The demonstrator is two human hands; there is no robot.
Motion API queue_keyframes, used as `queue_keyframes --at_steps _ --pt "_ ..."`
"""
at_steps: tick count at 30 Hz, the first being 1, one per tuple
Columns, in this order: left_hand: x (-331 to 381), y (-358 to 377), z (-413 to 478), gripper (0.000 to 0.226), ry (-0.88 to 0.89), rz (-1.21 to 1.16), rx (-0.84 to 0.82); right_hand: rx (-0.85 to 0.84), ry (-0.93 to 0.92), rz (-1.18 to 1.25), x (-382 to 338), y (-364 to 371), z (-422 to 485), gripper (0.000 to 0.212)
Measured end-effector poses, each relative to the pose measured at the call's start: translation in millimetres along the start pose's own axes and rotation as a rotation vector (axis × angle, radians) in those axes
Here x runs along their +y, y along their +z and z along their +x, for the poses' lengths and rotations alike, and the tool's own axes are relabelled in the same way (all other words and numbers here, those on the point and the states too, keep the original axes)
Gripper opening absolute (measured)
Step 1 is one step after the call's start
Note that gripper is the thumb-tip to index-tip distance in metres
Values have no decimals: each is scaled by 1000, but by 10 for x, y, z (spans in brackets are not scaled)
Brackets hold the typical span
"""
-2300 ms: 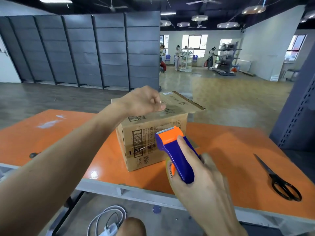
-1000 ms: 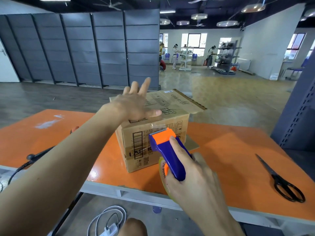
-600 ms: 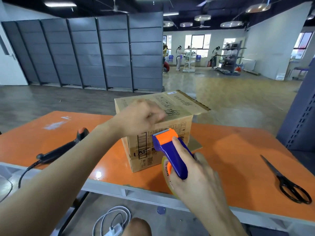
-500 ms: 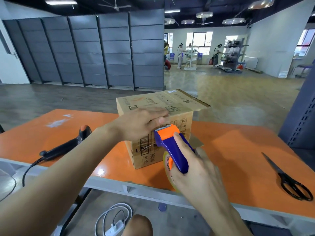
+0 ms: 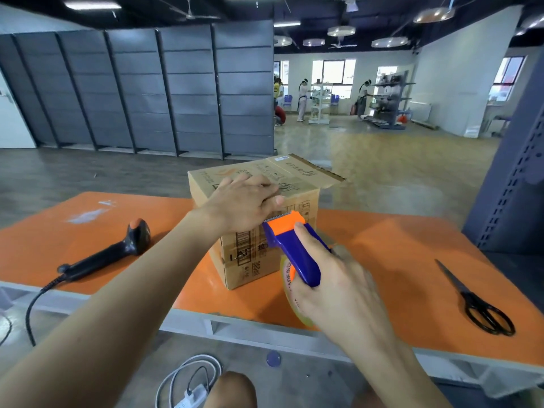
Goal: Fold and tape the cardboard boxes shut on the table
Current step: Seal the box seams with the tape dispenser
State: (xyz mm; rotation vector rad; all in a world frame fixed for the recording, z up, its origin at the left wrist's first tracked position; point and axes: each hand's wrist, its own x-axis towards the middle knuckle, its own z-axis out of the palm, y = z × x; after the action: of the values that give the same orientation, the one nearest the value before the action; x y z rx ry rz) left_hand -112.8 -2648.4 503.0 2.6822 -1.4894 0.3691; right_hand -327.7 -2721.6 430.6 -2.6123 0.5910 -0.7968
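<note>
Orange table [image 5: 382,254] fills the near ground of my head view, with grey shelving panels [image 5: 147,89] and a long bright hall behind.

Toward the near edge of the table stands the cardboard box [image 5: 253,272]. Its top is folded down, though one flap [image 5: 323,175] juts past the right side. My left hand [image 5: 244,204] lies on the top at the near edge, fingers fairly straight and together, thumb at the rim. I judge it is there to hold the flaps flat and steady the box.

My right hand [image 5: 338,293] is wrapped round the blue-and-orange tape dispenser [image 5: 291,245], forefinger laid along its back. The toothed orange head sits at the box's near face just under my left thumb; whether it touches, I cannot tell. That angle suits laying or cutting tape there. The tape roll [image 5: 290,290] hangs under my palm.

A black barcode scanner [image 5: 112,254] lies to my left, its cable trailing off the edge. Black scissors [image 5: 477,307] lie well to my right, out of the way yet reachable.

The box front reads "300ml" turned sideways beside a barcode, plus large letters like "LAT". The roll's core shows "MADE IN", the rest hidden. A small white label on the top is too small to read.
</note>
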Motion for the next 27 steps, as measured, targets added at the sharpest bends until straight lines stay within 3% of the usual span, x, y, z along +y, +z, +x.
queue_keyframes --at_steps 6,9,15,23,27 --pt "-14 -22 -9 102 -43 22 -44 -70 -14 16 -17 -100 87 76" --pt "-18 -25 35 84 -79 -26 -135 -67 -12 71 -12 -111 28 75" --pt "1 -62 67 77 -77 -55 -209 -53 -24 52 -4 -194 -1 73" --pt "9 -76 35 81 -65 -56 -203 -209 -33 -39 -61 -287 292 71" --pt "13 -63 27 91 -73 -53 -187 -205 -48 -53 -59 -297 302 70"
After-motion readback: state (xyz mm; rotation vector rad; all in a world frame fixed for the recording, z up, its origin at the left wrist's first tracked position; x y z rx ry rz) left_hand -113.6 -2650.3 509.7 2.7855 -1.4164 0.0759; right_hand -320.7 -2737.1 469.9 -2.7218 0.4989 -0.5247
